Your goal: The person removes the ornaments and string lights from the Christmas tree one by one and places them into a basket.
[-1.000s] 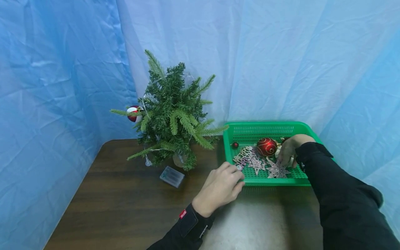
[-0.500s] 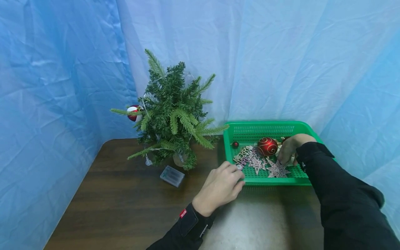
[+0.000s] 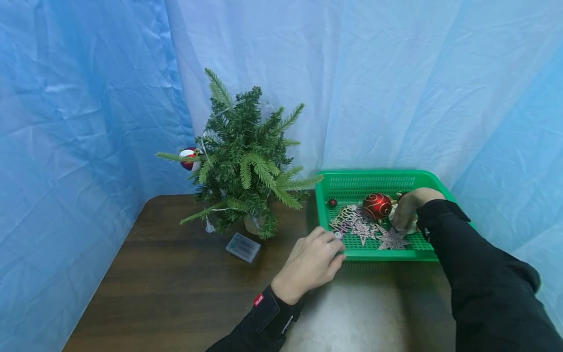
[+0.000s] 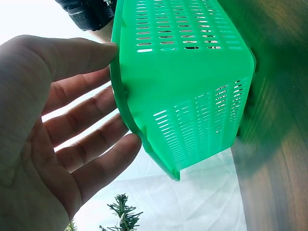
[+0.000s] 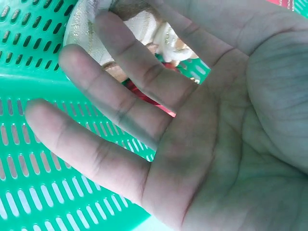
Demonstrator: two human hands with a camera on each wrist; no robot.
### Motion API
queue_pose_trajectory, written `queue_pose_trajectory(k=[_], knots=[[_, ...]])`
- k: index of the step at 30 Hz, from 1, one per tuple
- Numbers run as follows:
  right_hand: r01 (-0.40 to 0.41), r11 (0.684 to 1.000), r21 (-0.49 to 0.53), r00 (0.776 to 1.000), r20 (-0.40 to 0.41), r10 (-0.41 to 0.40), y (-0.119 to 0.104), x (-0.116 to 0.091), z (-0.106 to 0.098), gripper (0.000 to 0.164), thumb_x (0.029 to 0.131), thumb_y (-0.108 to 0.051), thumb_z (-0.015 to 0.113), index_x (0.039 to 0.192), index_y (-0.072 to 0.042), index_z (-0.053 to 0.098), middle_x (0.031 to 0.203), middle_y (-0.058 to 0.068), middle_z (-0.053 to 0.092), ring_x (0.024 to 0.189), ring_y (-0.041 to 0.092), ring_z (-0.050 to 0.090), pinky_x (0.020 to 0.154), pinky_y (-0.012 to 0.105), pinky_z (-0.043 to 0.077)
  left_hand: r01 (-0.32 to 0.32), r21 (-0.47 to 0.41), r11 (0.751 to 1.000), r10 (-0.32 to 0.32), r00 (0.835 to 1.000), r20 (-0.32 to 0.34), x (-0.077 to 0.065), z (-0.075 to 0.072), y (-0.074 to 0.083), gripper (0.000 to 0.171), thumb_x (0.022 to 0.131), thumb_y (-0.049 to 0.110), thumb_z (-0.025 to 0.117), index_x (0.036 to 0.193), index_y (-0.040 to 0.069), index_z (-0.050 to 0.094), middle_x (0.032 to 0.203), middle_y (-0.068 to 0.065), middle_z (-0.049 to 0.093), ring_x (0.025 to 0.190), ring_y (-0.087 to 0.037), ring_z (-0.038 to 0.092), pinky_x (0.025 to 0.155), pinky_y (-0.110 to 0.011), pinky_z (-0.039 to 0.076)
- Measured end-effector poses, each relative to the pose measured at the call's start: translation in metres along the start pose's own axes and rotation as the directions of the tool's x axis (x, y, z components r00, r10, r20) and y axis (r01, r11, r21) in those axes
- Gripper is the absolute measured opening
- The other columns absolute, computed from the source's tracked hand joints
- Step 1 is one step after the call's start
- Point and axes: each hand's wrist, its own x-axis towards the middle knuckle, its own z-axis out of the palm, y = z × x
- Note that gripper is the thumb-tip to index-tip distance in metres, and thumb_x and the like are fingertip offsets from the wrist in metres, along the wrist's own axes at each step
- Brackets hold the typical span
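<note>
My left hand [image 3: 310,261] holds the near left corner of a green plastic basket [image 4: 192,82], thumb and fingertips at its rim in the left wrist view. My right hand [image 3: 406,210] reaches down into the basket's right side. Its fingers lie over a white, gold and brown ornament [image 5: 82,38] in the right wrist view. The thumb and index fingertips there run out of frame, so I cannot tell whether they pinch it. Left of this hand lie a red bauble [image 3: 377,206] with gold swirls, a glittery star [image 3: 393,239] and a "Merry Christmas" sign [image 3: 345,218].
A small artificial Christmas tree [image 3: 246,156] stands left of the basket, with a red and white bauble [image 3: 189,159] on one branch and a light string. A clear battery box [image 3: 243,247] lies before it. A tiny red bauble [image 3: 332,203] sits in the basket's left end.
Both hands stay almost where they were. The white ornament under my right hand shifts slightly, and the basket's contents otherwise look the same.
</note>
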Motion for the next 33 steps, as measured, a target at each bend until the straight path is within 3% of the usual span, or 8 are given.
queue_pose_trajectory(k=[5, 8, 14, 19, 24, 27, 28, 33], knots=[[-0.014, 0.998, 0.064, 0.999, -0.031, 0.016, -0.002, -0.005, -0.003, 0.019, 0.101, -0.025, 0.059, 0.106, -0.009, 0.068, 0.115, 0.009, 0.061, 0.101, 0.027, 0.056, 0.079, 0.037, 0.049, 0.009, 0.009, 1.000, -0.009, 1.000, 0.000, 0.000, -0.002, 0.001, 0.007, 0.096, 0.021, 0.070, 0.096, 0.019, 0.077, 0.097, 0.005, 0.069, 0.093, -0.014, 0.060, 0.072, -0.023, 0.054], [-0.011, 0.994, 0.107, 1.000, -0.014, 0.012, -0.004, -0.006, -0.002, 0.019, 0.102, -0.023, 0.057, 0.107, -0.007, 0.066, 0.115, 0.010, 0.058, 0.100, 0.029, 0.054, 0.073, 0.036, 0.046, 0.012, 0.012, 1.000, -0.012, 1.000, -0.002, 0.000, -0.003, 0.001, 0.007, 0.096, 0.021, 0.071, 0.096, 0.019, 0.077, 0.097, 0.005, 0.069, 0.093, -0.014, 0.060, 0.072, -0.023, 0.054], [0.010, 0.984, 0.178, 0.999, -0.043, -0.002, -0.004, -0.012, -0.002, 0.036, 0.101, -0.021, 0.061, 0.131, -0.001, 0.062, 0.122, 0.016, 0.059, 0.105, 0.031, 0.060, 0.078, 0.037, 0.056, 0.006, 0.016, 1.000, -0.006, 1.000, -0.008, 0.000, -0.004, 0.001, 0.006, 0.095, 0.020, 0.071, 0.096, 0.019, 0.077, 0.096, 0.005, 0.070, 0.092, -0.014, 0.060, 0.072, -0.022, 0.053], [0.051, 0.979, 0.195, 0.998, -0.055, -0.040, -0.003, -0.015, -0.002, 0.045, 0.101, -0.019, 0.061, 0.139, 0.004, 0.056, 0.133, 0.024, 0.057, 0.115, 0.034, 0.060, 0.087, 0.043, 0.056, 0.001, 0.016, 1.000, -0.001, 1.000, -0.012, 0.002, -0.006, 0.001, 0.006, 0.095, 0.020, 0.072, 0.097, 0.018, 0.077, 0.097, 0.005, 0.070, 0.092, -0.014, 0.061, 0.073, -0.023, 0.053], [0.090, 0.978, 0.187, 0.993, -0.098, -0.072, -0.003, -0.022, -0.003, 0.045, 0.102, -0.019, 0.060, 0.143, -0.001, 0.055, 0.147, 0.029, 0.045, 0.116, 0.036, 0.061, 0.090, 0.047, 0.054, -0.007, 0.017, 1.000, 0.007, 1.000, -0.001, 0.003, -0.008, 0.003, 0.006, 0.096, 0.020, 0.072, 0.100, 0.018, 0.076, 0.098, 0.004, 0.069, 0.093, -0.014, 0.061, 0.075, -0.023, 0.053], [0.113, 0.969, 0.219, 0.989, -0.121, -0.088, -0.008, -0.029, -0.004, 0.045, 0.103, -0.022, 0.061, 0.143, -0.004, 0.055, 0.143, 0.027, 0.048, 0.115, 0.037, 0.061, 0.088, 0.049, 0.055, -0.017, 0.021, 1.000, 0.017, 1.000, 0.004, 0.003, -0.013, 0.005, 0.008, 0.096, 0.021, 0.071, 0.102, 0.019, 0.075, 0.100, 0.004, 0.068, 0.093, -0.013, 0.062, 0.076, -0.022, 0.053], [0.127, 0.965, 0.230, 0.987, -0.127, -0.100, -0.010, -0.032, -0.005, 0.046, 0.103, -0.023, 0.061, 0.144, -0.004, 0.055, 0.140, 0.026, 0.052, 0.114, 0.035, 0.061, 0.085, 0.048, 0.056, -0.023, 0.021, 1.000, 0.023, 1.000, 0.007, 0.003, -0.016, 0.006, 0.009, 0.096, 0.021, 0.071, 0.103, 0.019, 0.075, 0.100, 0.004, 0.068, 0.094, -0.013, 0.062, 0.076, -0.022, 0.053], [0.258, 0.940, 0.224, 0.961, -0.161, -0.225, -0.026, -0.045, -0.007, 0.053, 0.105, -0.024, 0.059, 0.148, 0.003, 0.044, 0.112, 0.012, 0.064, 0.062, 0.014, 0.053, 0.058, 0.032, 0.047, -0.043, 0.025, 0.999, 0.043, 0.999, 0.015, -0.001, -0.041, 0.008, 0.012, 0.097, 0.022, 0.070, 0.108, 0.019, 0.075, 0.103, 0.004, 0.068, 0.095, -0.013, 0.062, 0.076, -0.023, 0.054]])
